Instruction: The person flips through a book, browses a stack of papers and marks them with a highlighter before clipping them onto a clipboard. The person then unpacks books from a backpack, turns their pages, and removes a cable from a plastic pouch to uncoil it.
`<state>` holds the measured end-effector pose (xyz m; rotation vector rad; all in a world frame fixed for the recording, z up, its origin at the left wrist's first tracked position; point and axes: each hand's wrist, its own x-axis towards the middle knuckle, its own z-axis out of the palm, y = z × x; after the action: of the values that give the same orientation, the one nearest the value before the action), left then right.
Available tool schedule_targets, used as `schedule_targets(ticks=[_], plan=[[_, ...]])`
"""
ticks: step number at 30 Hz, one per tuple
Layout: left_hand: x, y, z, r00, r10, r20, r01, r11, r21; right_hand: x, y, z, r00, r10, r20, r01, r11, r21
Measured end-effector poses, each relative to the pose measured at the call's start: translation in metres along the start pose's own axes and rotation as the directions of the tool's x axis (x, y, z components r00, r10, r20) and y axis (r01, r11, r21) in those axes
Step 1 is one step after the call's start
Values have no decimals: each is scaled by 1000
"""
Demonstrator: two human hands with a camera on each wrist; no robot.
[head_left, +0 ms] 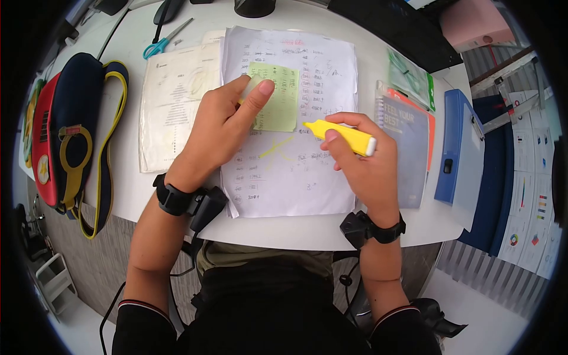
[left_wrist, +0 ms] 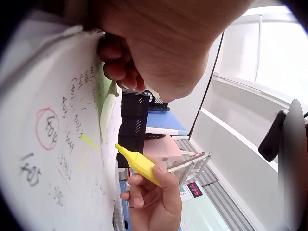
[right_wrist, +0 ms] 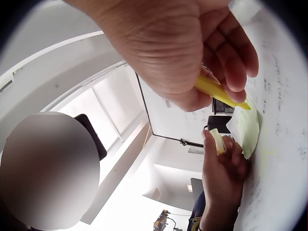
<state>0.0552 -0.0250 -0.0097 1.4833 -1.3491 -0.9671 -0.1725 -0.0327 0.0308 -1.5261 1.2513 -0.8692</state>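
Note:
My right hand [head_left: 370, 163] grips a yellow highlighter [head_left: 349, 137], its bare tip pointing left just beside a green sticky note [head_left: 281, 112]. The note lies on a stack of handwritten sheets [head_left: 284, 195], its lower edge lifting in the wrist views. My left hand [head_left: 222, 121] is over the note's left side, fingers curled. Between its thumb and fingers it pinches a small pale yellow cap [right_wrist: 218, 141], mostly hidden from the head view. Below the note, crossing yellow highlighter strokes [head_left: 276, 148] mark the top sheet.
Left of the sheets lie an old paper booklet [head_left: 177, 112], teal scissors [head_left: 155, 48] and a navy and red bag [head_left: 74, 133]. To the right are a grey notebook [head_left: 405, 154], a green packet [head_left: 411, 77] and a blue clipboard [head_left: 454, 142]. A dark monitor [head_left: 408, 32] stands behind.

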Motion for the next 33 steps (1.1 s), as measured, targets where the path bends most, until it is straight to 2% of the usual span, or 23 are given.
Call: schedule_targets(ticks=[2, 5, 9, 11, 14, 18, 21, 24, 26, 30, 32, 33], plan=[[0, 1, 1, 1000, 7, -6, -7, 1000, -9, 0, 1, 2, 997, 52, 54, -43, 987, -158], [0, 0, 2, 1000, 9, -8, -9, 1000, -9, 0, -3, 0, 997, 49, 59, -34, 972, -232], [2, -4, 0, 1000, 3, 5, -3, 999, 35, -1, 1, -2, 998, -16, 53, 23, 992, -126], [1, -3, 1, 1000, 7, 1, -7, 1000, 26, 0, -1, -2, 993, 36, 117, -9, 974, -226], [1, -1, 2, 1000, 8, -1, -8, 1000, 21, 0, -1, -4, 995, 24, 98, 3, 964, -266], [1, -4, 1, 1000, 13, -3, -13, 998, 54, -1, 0, -4, 992, 12, 126, 21, 968, -251], [0, 0, 1, 1000, 6, 2, -6, 998, 56, 1, 1, -9, 997, 24, 74, -2, 961, -277], [1, -2, 1, 999, 39, -8, -39, 997, 66, -1, 1, -8, 989, 45, 143, -4, 961, -278], [1, -2, 2, 999, 38, -7, -38, 997, 70, -3, -1, -5, 974, 10, 227, 44, 971, -234], [1, -1, 2, 999, 37, -4, -37, 995, 97, -3, -3, -9, 984, 12, 177, 34, 966, -257], [1, 0, 2, 999, 33, 1, -33, 994, 102, 0, -9, -22, 986, 125, 112, -83, 942, -326], [1, 0, 1, 1000, 30, 6, -30, 994, 107, 2, -4, -27, 988, 128, 89, -93, 943, -321]])
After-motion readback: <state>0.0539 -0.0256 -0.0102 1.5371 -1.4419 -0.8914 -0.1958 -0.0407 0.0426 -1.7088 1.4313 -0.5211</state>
